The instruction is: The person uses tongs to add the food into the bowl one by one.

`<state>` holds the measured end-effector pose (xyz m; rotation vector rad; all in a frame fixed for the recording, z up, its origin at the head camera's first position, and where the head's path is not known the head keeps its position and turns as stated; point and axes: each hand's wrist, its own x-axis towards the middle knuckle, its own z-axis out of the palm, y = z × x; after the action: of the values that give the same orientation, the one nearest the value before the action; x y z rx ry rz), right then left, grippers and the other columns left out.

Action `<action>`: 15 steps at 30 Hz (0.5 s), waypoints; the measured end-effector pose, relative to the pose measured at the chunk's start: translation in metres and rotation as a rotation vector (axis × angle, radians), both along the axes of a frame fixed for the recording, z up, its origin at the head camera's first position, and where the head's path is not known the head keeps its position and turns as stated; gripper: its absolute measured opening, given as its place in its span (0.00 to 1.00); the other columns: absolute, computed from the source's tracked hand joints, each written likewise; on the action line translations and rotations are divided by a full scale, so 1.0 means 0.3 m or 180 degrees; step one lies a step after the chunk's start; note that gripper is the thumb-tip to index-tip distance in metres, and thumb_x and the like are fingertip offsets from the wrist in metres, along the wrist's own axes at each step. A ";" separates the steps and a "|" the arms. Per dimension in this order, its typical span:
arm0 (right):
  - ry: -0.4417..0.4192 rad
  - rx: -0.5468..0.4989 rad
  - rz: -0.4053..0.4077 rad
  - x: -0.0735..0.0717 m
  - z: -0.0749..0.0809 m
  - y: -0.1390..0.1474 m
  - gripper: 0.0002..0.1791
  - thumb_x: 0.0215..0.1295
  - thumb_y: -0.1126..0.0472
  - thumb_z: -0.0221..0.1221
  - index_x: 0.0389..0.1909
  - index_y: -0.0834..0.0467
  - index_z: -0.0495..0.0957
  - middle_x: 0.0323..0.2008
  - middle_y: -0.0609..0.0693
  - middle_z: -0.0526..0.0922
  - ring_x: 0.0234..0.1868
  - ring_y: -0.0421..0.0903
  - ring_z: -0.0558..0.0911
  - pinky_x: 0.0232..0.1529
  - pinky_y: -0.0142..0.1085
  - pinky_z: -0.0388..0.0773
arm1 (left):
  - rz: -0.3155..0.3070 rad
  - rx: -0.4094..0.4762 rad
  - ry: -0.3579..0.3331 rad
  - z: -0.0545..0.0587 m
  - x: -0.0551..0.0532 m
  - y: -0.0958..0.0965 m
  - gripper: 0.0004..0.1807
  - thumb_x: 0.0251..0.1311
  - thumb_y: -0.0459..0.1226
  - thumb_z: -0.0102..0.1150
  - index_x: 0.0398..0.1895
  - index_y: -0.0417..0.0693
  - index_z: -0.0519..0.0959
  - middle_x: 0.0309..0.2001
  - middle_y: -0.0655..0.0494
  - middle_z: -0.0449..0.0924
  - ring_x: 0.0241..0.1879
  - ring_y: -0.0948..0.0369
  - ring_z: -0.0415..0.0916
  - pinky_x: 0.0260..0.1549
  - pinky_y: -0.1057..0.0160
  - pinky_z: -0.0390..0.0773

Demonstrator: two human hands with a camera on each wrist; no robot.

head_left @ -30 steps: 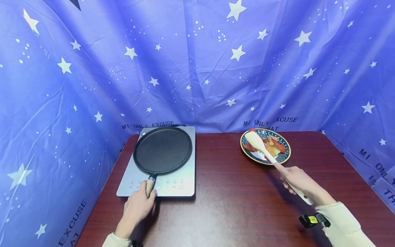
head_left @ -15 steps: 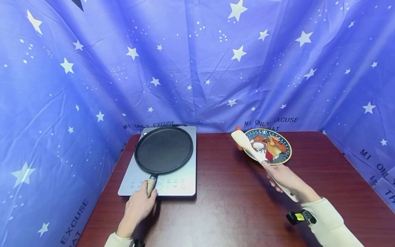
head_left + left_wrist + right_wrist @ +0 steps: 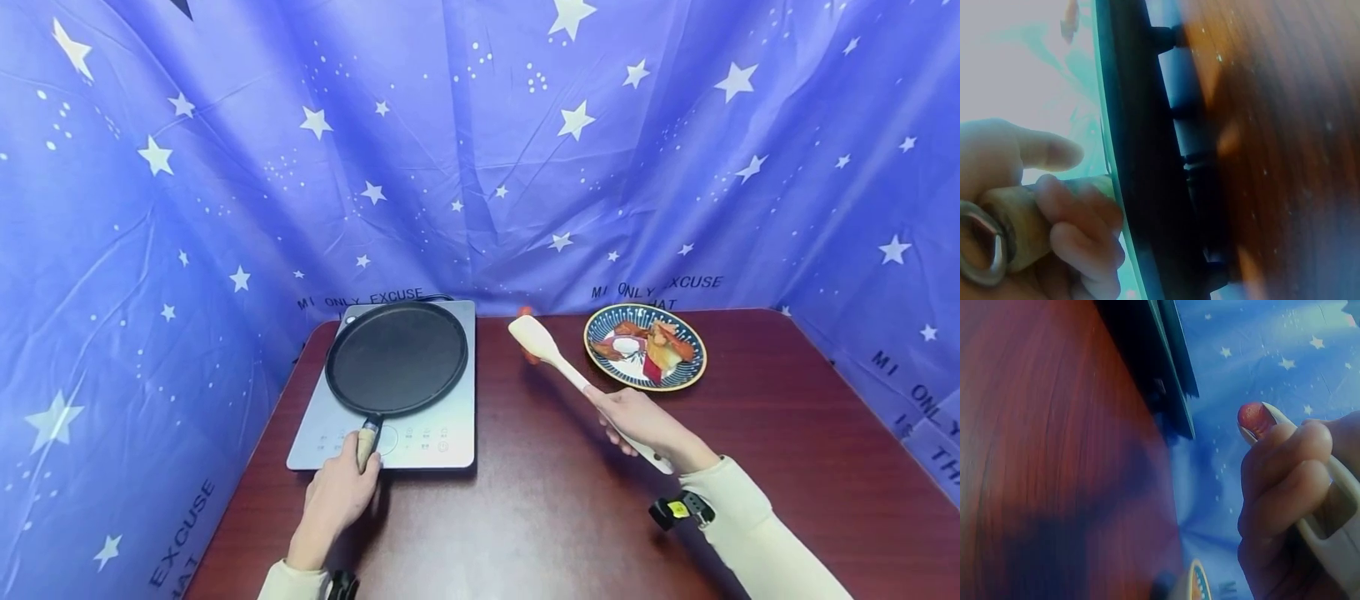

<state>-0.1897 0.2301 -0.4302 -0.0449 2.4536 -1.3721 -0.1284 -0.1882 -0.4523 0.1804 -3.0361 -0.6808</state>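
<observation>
My left hand (image 3: 341, 494) grips the wooden handle (image 3: 366, 446) of a flat black frying pan (image 3: 397, 358). That pan sits on a silver induction cooktop (image 3: 456, 408) at the left. In the left wrist view, fingers curl round the handle, which ends in a metal ring (image 3: 999, 250). White tongs (image 3: 536, 337) are in my right hand (image 3: 648, 425), above the table between plate and cooktop. Pinched in their tips is a reddish sausage (image 3: 1252, 417), mostly hidden behind the tongs in the head view.
A blue-patterned plate (image 3: 637, 313) with a yellow edge stands at the back right. On it lie several pieces of reddish and pale food (image 3: 667, 346). The dark red wooden table (image 3: 525, 500) is bordered by a blue star-patterned curtain (image 3: 480, 167).
My right hand has carried the tongs and sausage left, from over the plate to the gap between plate and cooktop. The left hand keeps its grip on the pan handle.
</observation>
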 end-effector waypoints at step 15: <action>0.0015 0.0103 0.0281 -0.023 0.020 -0.173 0.40 0.63 0.32 0.46 0.24 0.70 0.74 0.11 0.51 0.71 0.07 0.41 0.68 0.09 0.33 0.68 | -0.0043 0.0064 0.0013 0.014 0.005 0.001 0.28 0.59 0.41 0.48 0.62 0.40 0.63 0.29 0.39 0.77 0.25 0.46 0.75 0.22 0.47 0.70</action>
<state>-0.1966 0.1781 -0.4242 -0.1474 2.4461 -1.2964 -0.1270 -0.1880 -0.4481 0.1588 -3.0303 -0.7119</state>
